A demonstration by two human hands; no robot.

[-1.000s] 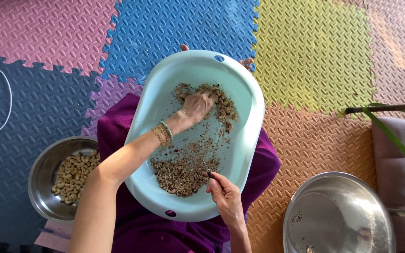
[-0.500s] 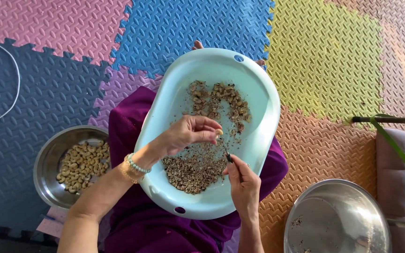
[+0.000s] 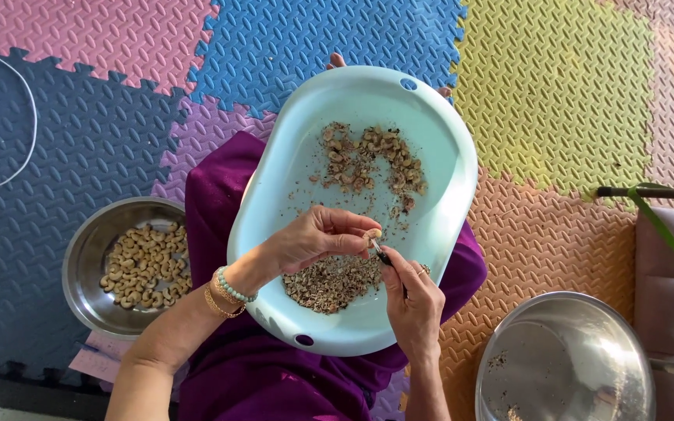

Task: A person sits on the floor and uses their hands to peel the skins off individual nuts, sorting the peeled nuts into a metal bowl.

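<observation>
My left hand [image 3: 317, 234] pinches a small pale cashew [image 3: 373, 233] between thumb and fingertips, just above the middle of the tub [image 3: 290, 168], a smooth oval of light blue plastic lying across my lap. My right hand [image 3: 413, 300] is closed around a thin knife [image 3: 381, 254], its tip touching the nut. In the tub's far end sits a loose heap of unpeeled nuts [image 3: 368, 160]; at its near end, a crumbly brown pile of skins [image 3: 333, 282]. Left of the tub, a round steel bowl [image 3: 87, 277] holds curved peeled cashews [image 3: 146, 265]. Right of it stands a shiny steel basin [image 3: 563, 362] on the knobbly foam mat [image 3: 79, 140].
</observation>
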